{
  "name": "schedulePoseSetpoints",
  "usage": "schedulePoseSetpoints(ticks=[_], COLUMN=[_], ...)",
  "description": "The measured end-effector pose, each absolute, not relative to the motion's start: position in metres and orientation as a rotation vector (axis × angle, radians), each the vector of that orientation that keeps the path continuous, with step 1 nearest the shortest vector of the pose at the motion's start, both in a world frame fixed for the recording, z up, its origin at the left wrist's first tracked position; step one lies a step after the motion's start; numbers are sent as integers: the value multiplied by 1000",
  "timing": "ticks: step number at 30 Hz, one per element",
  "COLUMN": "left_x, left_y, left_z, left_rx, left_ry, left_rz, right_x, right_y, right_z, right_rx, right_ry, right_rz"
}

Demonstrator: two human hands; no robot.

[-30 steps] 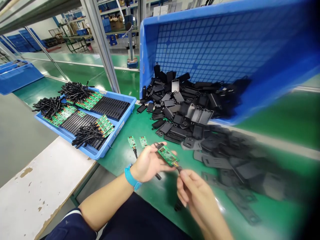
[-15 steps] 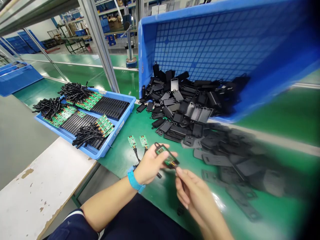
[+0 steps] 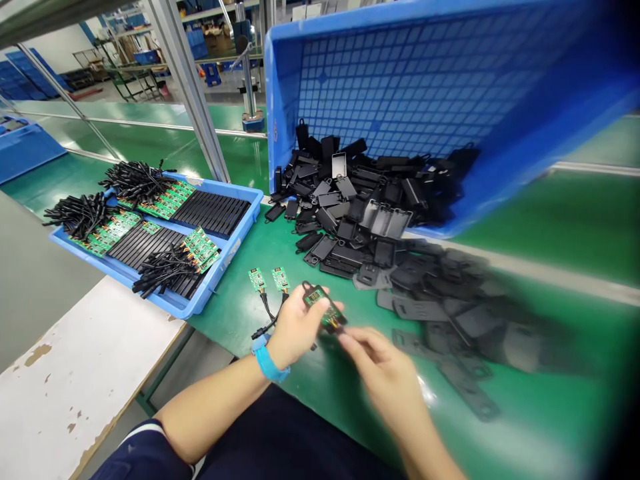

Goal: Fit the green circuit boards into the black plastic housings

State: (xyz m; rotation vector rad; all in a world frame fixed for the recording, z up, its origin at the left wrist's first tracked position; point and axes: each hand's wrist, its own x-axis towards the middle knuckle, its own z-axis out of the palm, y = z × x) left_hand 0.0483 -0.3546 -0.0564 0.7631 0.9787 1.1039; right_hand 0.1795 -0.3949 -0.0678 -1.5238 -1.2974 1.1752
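Left hand [image 3: 293,328] has closed its thumb over the circuit board [image 3: 317,300] since the earliest frame, clamping it in a black case [image 3: 309,291] above the tabletop [image 3: 239,313]. Right hand [image 3: 381,365] pinches the board's cable [image 3: 340,331] between thumb and fingertips.

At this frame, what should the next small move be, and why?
I'd suggest the left hand press its thumb gently on the green circuit board. That thumb already lies across the board, which sits in the black case, and the right hand has its fingertips at the wire end. Blur hides whether that end is fully seated.
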Motion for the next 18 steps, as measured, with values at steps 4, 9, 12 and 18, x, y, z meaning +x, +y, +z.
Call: schedulePoseSetpoints(ticks=[4,9,12,18], left_x=[44,42,43,31], left_y=[-356,-358,-362,-361], left_z=[-52,-53,-51,-39], left_rx=[820,900,970,843], left_ry=[954,921,968,1083], left_rz=[1014,989,1024,1115], right_x=[186,185,177,179], right_y=[-390,-388,-393,-375], right_z=[-61,-62,-67,-65], right_rx=[-1497,-1545,-1610,-1521], right_ry=[-1427,-1381,-1270,-1733], right_rz=[1173,1251,1266,1039])
